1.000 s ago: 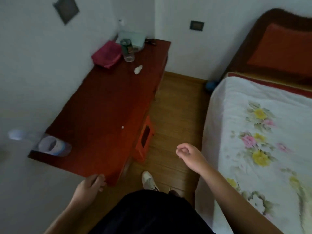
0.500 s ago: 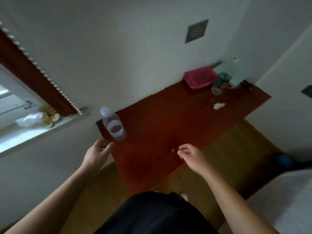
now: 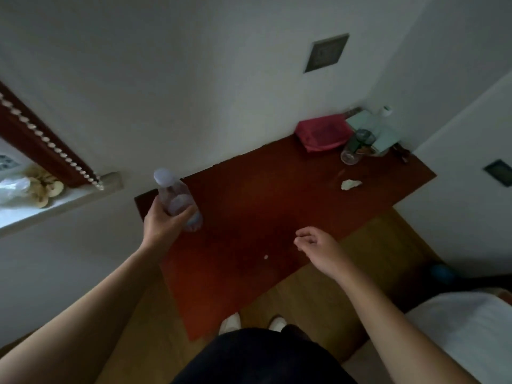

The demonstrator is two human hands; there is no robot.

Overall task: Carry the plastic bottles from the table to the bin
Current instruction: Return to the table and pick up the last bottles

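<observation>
In left grip (image 3: 162,227): bottle (image 3: 177,199).

White walls (image 3: 194,79), wooden floor (image 3: 374,259), dim light

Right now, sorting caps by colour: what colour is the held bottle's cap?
White, on the clear plastic bottle; head view.

A plastic bottle (image 3: 177,199) stands at the tabletop's (image 3: 263,217) left end, with the left hand (image 3: 163,225) wrapped around it. The right hand (image 3: 318,245) hovers over the near edge. A cloth (image 3: 322,131), a glass (image 3: 356,146) and another bottle (image 3: 379,120) crowd the far right corner. The bed (image 3: 465,322) lies at right.
</observation>
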